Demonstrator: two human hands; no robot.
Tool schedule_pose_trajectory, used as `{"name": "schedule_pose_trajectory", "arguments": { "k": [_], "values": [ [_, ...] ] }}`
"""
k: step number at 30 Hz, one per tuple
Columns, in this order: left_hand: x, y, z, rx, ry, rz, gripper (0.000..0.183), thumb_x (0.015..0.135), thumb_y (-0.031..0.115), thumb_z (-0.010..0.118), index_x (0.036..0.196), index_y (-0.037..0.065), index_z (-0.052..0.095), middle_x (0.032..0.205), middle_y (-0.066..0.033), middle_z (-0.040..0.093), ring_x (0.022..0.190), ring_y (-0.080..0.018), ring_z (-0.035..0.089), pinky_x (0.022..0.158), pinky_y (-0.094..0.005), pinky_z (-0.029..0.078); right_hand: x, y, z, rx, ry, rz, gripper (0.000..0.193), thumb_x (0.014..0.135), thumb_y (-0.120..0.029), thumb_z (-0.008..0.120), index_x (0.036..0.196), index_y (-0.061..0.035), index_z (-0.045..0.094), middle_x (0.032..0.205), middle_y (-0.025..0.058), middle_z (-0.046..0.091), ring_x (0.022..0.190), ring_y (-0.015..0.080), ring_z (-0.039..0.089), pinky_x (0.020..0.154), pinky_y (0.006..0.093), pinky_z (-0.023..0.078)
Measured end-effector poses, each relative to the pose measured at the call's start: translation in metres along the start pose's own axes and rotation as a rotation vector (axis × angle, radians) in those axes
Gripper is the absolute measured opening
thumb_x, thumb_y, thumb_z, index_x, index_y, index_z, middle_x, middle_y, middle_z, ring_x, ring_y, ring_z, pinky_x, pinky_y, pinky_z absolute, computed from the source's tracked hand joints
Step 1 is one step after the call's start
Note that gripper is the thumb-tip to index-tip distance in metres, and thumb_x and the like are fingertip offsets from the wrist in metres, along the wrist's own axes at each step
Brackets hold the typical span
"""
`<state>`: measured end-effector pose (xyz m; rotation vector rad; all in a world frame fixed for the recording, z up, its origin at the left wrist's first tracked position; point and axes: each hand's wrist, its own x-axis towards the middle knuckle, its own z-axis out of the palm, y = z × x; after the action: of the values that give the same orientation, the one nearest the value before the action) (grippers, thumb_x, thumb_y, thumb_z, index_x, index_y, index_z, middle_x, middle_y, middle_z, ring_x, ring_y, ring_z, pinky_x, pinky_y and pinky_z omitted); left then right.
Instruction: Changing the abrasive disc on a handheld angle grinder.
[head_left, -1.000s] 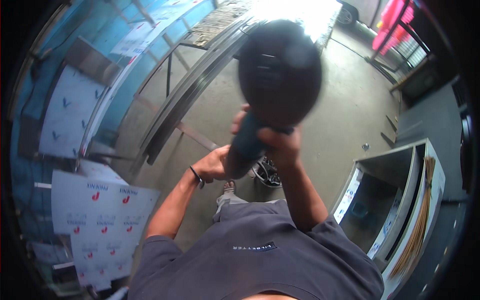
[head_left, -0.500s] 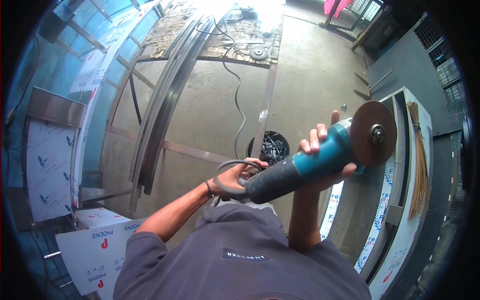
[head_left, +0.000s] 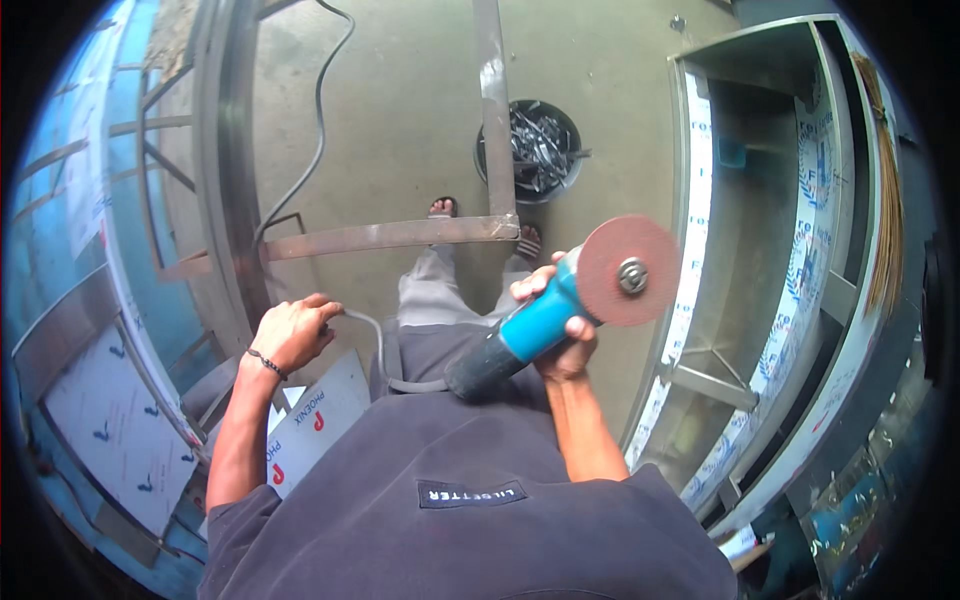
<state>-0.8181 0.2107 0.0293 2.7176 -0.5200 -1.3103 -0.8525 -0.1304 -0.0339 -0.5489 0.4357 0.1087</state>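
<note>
Left hand [head_left: 293,335] has moved away from the angle grinder [head_left: 525,332] and now pinches its cord [head_left: 418,386] off to the side. Right hand [head_left: 568,358] grips the grinder around its teal front, the tool held before the grey shirt [head_left: 600,530]. Judged heavy and rigid, with a brittle disc [head_left: 608,255]; best grasped by the barrel. Black bucket [head_left: 555,190] on the floor [head_left: 400,100] contains loose metal offcuts [head_left: 543,145].
</note>
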Motion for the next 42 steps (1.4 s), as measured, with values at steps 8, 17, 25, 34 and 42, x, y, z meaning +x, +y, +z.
{"name": "schedule_pose_trajectory", "arguments": {
  "k": [8,17,25,34,42],
  "values": [
    [0.061,0.099,0.0,-0.374,0.112,0.309,0.093,0.061,0.07,0.078,0.12,0.0,0.059,0.112,-0.0155,0.065,0.092,-0.0332,0.07,0.078,-0.0419,0.057,-0.011,0.082,-0.019,0.05,0.206,0.103,0.095,0.059,-0.033,0.086,0.136,-0.001,0.041,0.109,0.0114,0.055,0.103,0.0251,0.055,0.101,0.039,0.045],
    [0.079,0.109,0.061,-0.435,0.188,0.203,0.067,0.066,0.036,0.085,0.113,-0.002,0.055,0.094,-0.0121,0.06,0.089,-0.028,0.061,0.073,-0.0393,0.052,-0.005,0.099,-0.04,0.014,0.182,0.161,0.103,0.058,-0.037,0.088,0.139,-0.0004,0.036,0.111,0.0132,0.057,0.11,0.0283,0.056,0.104,0.0417,0.043],
    [0.095,0.118,0.09,-0.5,0.186,0.125,0.073,0.064,0.033,0.086,0.121,-0.002,0.054,0.097,-0.0127,0.059,0.09,-0.03,0.058,0.077,-0.0398,0.049,-0.004,0.098,-0.066,-0.011,0.192,0.268,0.091,0.062,-0.04,0.086,0.133,-0.005,0.043,0.113,0.0152,0.057,0.11,0.0304,0.058,0.105,0.045,0.045],
    [0.096,0.13,0.1,-0.51,0.229,0.011,0.07,0.063,0.029,0.086,0.12,0.0,0.055,0.099,-0.0127,0.059,0.092,-0.0302,0.058,0.077,-0.0399,0.048,0.011,0.092,-0.087,-0.009,-0.036,0.335,0.097,0.059,-0.024,0.094,0.137,-0.002,0.042,0.112,0.0172,0.061,0.111,0.0317,0.06,0.1,0.046,0.047],
    [0.101,0.134,0.104,-0.511,0.262,-0.013,0.068,0.063,0.028,0.085,0.119,0.001,0.056,0.101,-0.012,0.058,0.089,-0.029,0.057,0.075,-0.0387,0.048,0.01,0.095,-0.097,-0.084,-0.048,0.383,0.093,0.062,-0.037,0.092,0.135,-0.0043,0.044,0.107,0.0139,0.06,0.106,0.0312,0.059,0.106,0.0514,0.039]
  ]
}}
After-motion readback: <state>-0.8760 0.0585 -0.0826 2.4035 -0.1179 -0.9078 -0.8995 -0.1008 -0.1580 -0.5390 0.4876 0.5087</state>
